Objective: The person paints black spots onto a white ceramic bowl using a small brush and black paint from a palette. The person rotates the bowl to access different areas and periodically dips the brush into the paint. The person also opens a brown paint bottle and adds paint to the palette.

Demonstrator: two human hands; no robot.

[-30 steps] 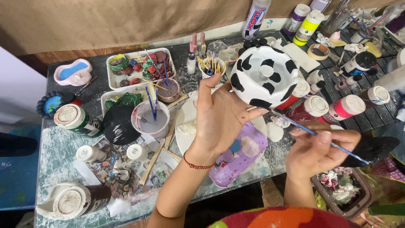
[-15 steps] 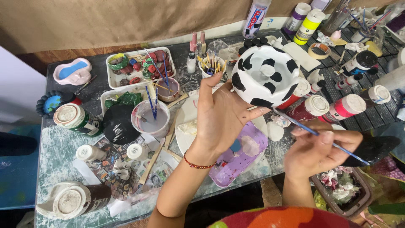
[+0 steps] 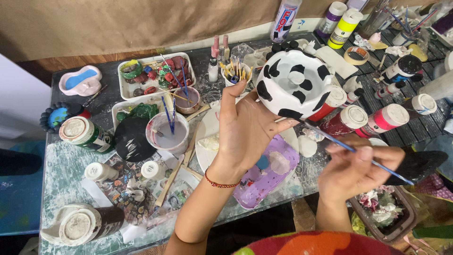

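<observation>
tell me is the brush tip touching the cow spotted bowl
Touching. In the head view the tip of the thin blue brush, held in the right hand, meets the lower edge of the black-and-white bowl that the left hand holds up.

Bowl [image 3: 296, 84]: ceramic-looking, smooth, matt white w/ black patches. Brush [image 3: 351, 150]: thin blue handle, slight sheen. Palette [image 3: 264, 174]: purple plastic, smeared w/ paint. Table [image 3: 61, 165]: rough, paint-crusted. Backdrop [image 3: 118, 23]: brown paper, matt, creased. Bottles [image 3: 368, 120]: glossy plastic. Bracelet [image 3: 222, 183]: red thread.
</observation>
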